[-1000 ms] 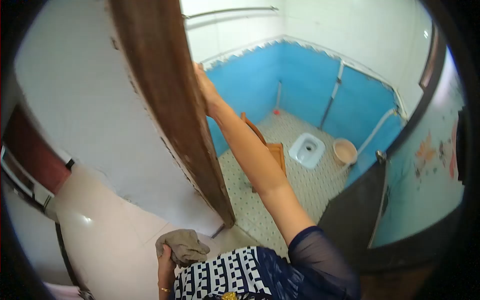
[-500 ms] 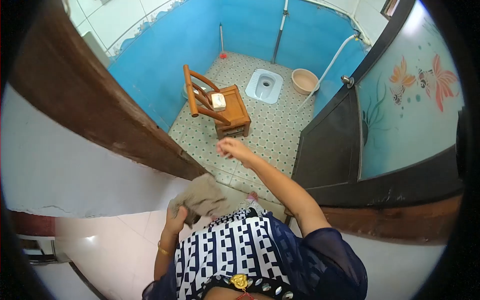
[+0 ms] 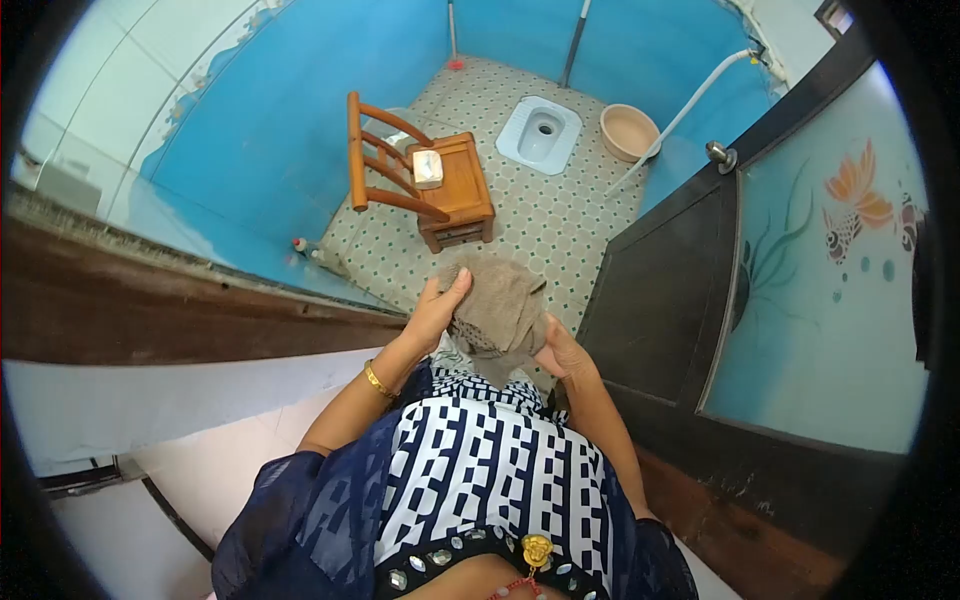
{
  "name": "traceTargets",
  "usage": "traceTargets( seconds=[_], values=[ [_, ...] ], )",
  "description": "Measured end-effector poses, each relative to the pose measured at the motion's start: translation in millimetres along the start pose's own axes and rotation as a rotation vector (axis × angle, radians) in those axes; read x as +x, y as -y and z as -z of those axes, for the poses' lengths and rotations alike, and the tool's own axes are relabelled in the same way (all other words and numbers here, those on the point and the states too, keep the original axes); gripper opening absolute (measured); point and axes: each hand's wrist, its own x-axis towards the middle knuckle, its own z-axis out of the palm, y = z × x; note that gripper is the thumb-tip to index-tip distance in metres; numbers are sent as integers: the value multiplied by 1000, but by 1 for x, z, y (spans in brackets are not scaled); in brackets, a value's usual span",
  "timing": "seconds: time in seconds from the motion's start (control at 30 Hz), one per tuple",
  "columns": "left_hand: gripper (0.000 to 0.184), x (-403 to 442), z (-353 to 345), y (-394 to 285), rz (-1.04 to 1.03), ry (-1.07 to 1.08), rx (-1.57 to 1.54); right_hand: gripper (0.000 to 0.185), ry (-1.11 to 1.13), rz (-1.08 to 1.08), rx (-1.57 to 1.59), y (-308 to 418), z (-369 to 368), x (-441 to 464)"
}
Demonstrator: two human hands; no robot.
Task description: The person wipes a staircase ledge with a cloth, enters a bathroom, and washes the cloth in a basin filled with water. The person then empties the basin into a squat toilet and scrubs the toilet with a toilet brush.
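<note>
Ahead of you spreads the tiled floor (image 3: 545, 225), with the dark-framed door (image 3: 660, 300) standing open on your right and the wooden chair (image 3: 462, 185) beyond your hands. Nearer, you hold the bunched grey-brown cloth (image 3: 502, 308) up in front of your body, between both hands. Your left hand (image 3: 432, 312) clamps its left side, thumb laid over the top, the other fingers partly hidden. Your right hand (image 3: 565, 352) is closed on its lower right edge, those fingertips tucked out of sight against the fabric.
</note>
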Motion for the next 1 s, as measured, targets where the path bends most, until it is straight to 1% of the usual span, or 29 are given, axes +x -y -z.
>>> traceTargets(
  seconds=[0.03, 0.07, 0.1, 0.13, 0.17, 0.2, 0.23, 0.27, 0.3, 0.37, 0.4, 0.47, 0.5, 0.53, 0.57, 0.6, 0.63, 0.67, 0.7, 0.73, 0.77, 0.8, 0.83, 0.87, 0.9, 0.97, 1.0],
  values=[
    [33, 13, -2, 6, 5, 9, 3, 69, -61, 36, -135, 8, 5, -2],
    [38, 26, -4, 10, 93, 77, 115, 58, -139, 42, -116, 16, 7, -2],
    [43, 40, -6, 15, 181, 148, 228, 58, -150, 51, -111, 22, 13, 0],
    [43, 53, -12, 20, 228, 122, 264, 53, -264, 86, -59, 28, 19, 3],
    [43, 73, -7, 37, 233, 135, 267, 49, -377, 120, -10, 35, 26, 6],
    [41, 97, 4, 60, 270, 141, 303, 49, -386, 129, -10, 42, 34, 8],
    [38, 114, 3, 61, 305, 146, 339, 46, -450, 152, 51, 49, 43, 11],
    [35, 126, 7, 62, 333, 148, 297, 43, -513, 174, 112, 56, 53, 16],
    [35, 140, 11, 64, 331, 157, 295, 43, -519, 181, 107, 65, 64, 22],
    [33, 172, 28, 80, 334, 72, 310, 41, -648, 195, 289, 82, 90, 35],
    [32, 187, 35, 83, 358, 63, 328, 41, -653, 198, 285, 88, 112, 44],
    [31, 216, 52, 89, 386, 49, 352, 36, -850, 149, 423, 95, 167, 64],
    [31, 228, 58, 89, 414, 30, 385, 36, -855, 150, 420, 99, 189, 70],
    [31, 240, 61, 86, 412, 35, 385, 38, -889, 135, 500, 103, 209, 76],
    [30, 252, 63, 83, 457, 21, 424, 39, -921, 119, 583, 110, 225, 83],
    [29, 264, 63, 78, 503, 6, 464, 39, -922, 123, 585, 119, 237, 91],
    [29, 279, 61, 74, 505, 9, 467, 39, -969, 118, 582, 128, 249, 98],
    [28, 292, 58, 73, 536, 49, 489, 39, -1018, 111, 580, 135, 263, 103],
    [28, 304, 55, 72, 572, 89, 510, 39, -1025, 108, 588, 148, 264, 111],
    [30, 318, 45, 65, 587, 158, 548, 39, -1013, 102, 497, 165, 256, 122],
    [30, 333, 35, 61, 602, 161, 553, 39, -999, 96, 407, 179, 252, 134],
    [33, 348, 22, 59, 565, 217, 571, 39, -1009, 91, 420, 184, 257, 146],
    [35, 364, 7, 54, 525, 273, 588, 40, -895, 79, 282, 190, 264, 158],
    [42, 383, -8, 47, 541, 334, 595, 42, -775, 68, 141, 198, 273, 173],
    [42, 401, -27, 39, 544, 334, 598, 42, -775, 67, 145, 213, 269, 190],
    [49, 436, -61, 31, 510, 323, 478, 46, -552, -48, -172, 255, 243, 225],
    [49, 455, -73, 36, 518, 311, 472, 46, -548, -63, -170, 273, 235, 243]
  ],
)
